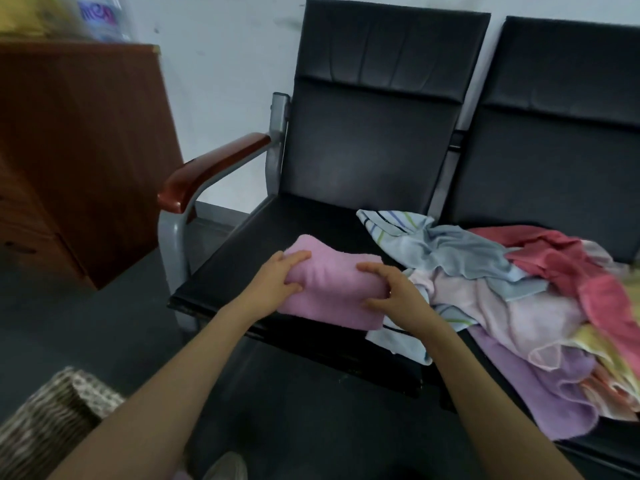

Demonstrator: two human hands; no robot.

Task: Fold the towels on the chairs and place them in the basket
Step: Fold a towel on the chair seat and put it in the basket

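Left hand [284, 275] and right hand [391, 292] each grasp one end of the folded pink towel [332, 289] on the chair seat [277, 230]; better lift it level, fold squeezed, toward the wicker basket [59, 407] low beyond the left hand

Left hand [277, 277], right hand [394, 293]: fingers curled.

Single head view, wide-angle, looking forward-down, close over black chair seat [242, 271].
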